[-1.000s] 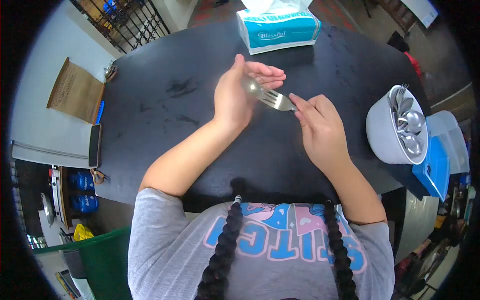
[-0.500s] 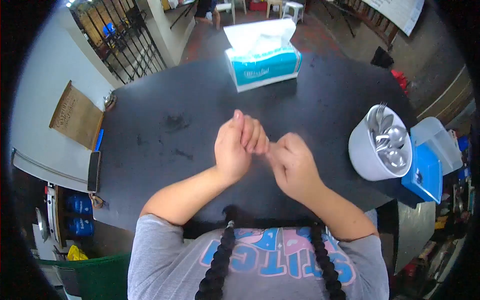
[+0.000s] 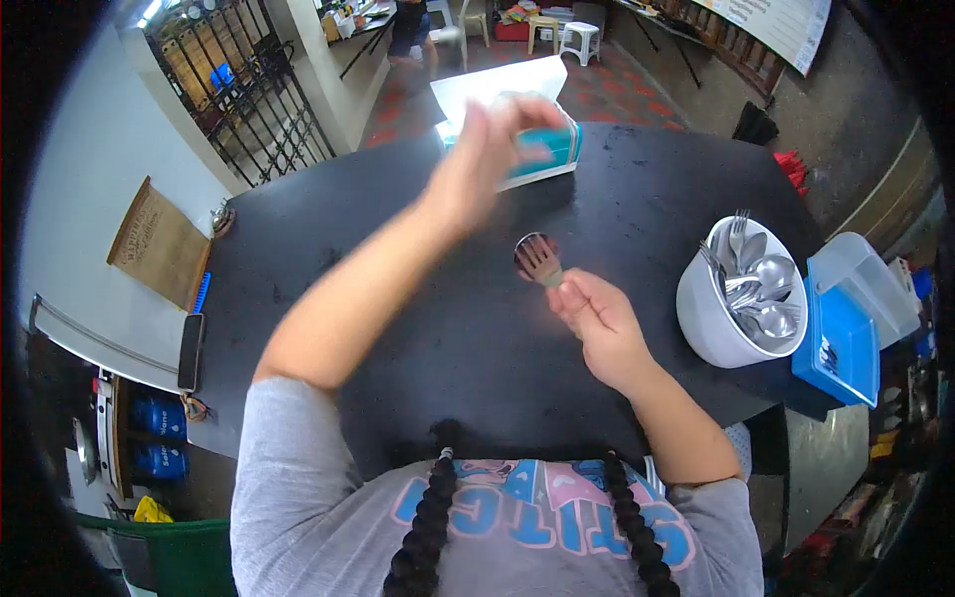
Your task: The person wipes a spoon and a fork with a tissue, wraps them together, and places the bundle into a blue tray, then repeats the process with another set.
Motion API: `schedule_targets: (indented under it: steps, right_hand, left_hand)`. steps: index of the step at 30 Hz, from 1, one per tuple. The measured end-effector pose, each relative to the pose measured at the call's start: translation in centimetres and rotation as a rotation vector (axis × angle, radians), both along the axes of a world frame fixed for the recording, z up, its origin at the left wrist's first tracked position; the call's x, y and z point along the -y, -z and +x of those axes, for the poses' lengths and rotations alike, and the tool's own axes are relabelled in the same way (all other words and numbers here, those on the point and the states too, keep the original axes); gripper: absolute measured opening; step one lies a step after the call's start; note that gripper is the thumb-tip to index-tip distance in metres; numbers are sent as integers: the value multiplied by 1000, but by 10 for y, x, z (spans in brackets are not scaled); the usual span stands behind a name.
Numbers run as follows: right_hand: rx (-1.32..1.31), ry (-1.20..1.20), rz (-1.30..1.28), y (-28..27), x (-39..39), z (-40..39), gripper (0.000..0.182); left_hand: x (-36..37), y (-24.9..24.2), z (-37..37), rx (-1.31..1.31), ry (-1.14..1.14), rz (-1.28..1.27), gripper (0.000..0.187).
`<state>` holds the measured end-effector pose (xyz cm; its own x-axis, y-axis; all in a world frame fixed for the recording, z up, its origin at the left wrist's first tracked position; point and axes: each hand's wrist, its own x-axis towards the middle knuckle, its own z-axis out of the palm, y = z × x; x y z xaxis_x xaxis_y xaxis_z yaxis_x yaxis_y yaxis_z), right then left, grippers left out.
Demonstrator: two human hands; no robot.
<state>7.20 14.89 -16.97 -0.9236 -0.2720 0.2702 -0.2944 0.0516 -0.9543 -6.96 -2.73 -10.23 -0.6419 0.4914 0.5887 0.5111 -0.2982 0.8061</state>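
Observation:
My right hand (image 3: 600, 316) is closed around the handles of a fork (image 3: 543, 265) and a spoon (image 3: 521, 249), held over the table. The fork's tines overlap the spoon's bowl, and both heads point up and to the left. Raised in front of the tissue pack (image 3: 555, 151), my left hand (image 3: 485, 154) is blurred, its fingers curved and spread apart with nothing seen between them. The pack is teal and white, and a white tissue (image 3: 507, 85) sticks up from its top. Part of the pack is hidden behind my left hand.
A white bucket (image 3: 708, 316) of spoons and forks stands at the right of the black table (image 3: 418, 368). Beside it is a blue box (image 3: 846, 348) with a clear lid raised. A phone (image 3: 191, 352) and a brown sign (image 3: 159, 244) are along the left edge. A person stands farther back.
My hands have come apart. The left has moved up and away to the tissue pack, its fingers opening. A fork and spoon now show in my right hand.

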Motion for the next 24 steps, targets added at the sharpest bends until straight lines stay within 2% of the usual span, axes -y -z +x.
schedule_targets:
  steps: [1, 2, 3, 4, 6, 7, 9, 12, 14, 15, 17, 18, 19, 21, 22, 24]
  right_hand:
    - [-5, -6, -2, -5, -1, 4, 29]
    - [-89, 72, 116, -11, -2, 7, 27]
    - [-184, 149, 229, -17, -3, 7, 26]
    - [-239, 177, 278, -16, -4, 7, 22]
    - [-341, 192, 330, -21, -5, 11, 20]
    - [-402, 229, 395, -23, -5, 14, 19]
    - [-419, 236, 396, -26, -7, 15, 17]
    - [-431, 240, 424, -26, -12, 14, 15]
    - [-432, 245, 433, -25, -16, 12, 13]
    - [-433, 249, 431, -26, -17, 12, 13]
    - [-453, 257, 448, -29, -20, 12, 12]
    - [-447, 260, 443, -30, -21, 12, 12]
    - [-457, 256, 439, -31, -22, 12, 11]
    - [-462, 248, 431, -29, -21, 11, 11]
    - [-476, 246, 423, -28, -21, 11, 10]
    - [-485, 237, 414, -26, -18, 12, 9]
  left_hand:
    - [1, -10, -40, 3, -224, -62, 66]
    - [6, -19, -78, -187, -457, -163, 41]
    - [15, -17, -131, -489, -740, -394, 32]
    - [17, -24, -153, -535, -853, -552, 28]
    - [18, -31, -188, -495, -881, -691, 29]
    - [17, -28, -214, -439, -895, -806, 36]
    - [9, -30, -240, -312, -846, -1023, 65]
    - [-1, -31, -262, -290, -848, -1087, 73]
    - [-7, -40, -264, -211, -657, -1340, 68]
    - [-9, -43, -265, -217, -656, -1341, 68]
    - [-14, -56, -254, -428, -532, -1302, 58]
    - [-19, -59, -250, -412, -601, -1218, 49]
    - [-22, -66, -234, -512, -577, -1161, 44]
    - [-33, -87, -197, -702, -578, -1148, 34]
    - [-37, -94, -180, -696, -575, -1153, 34]
    - [-43, -101, -150, -981, -661, -1142, 23]
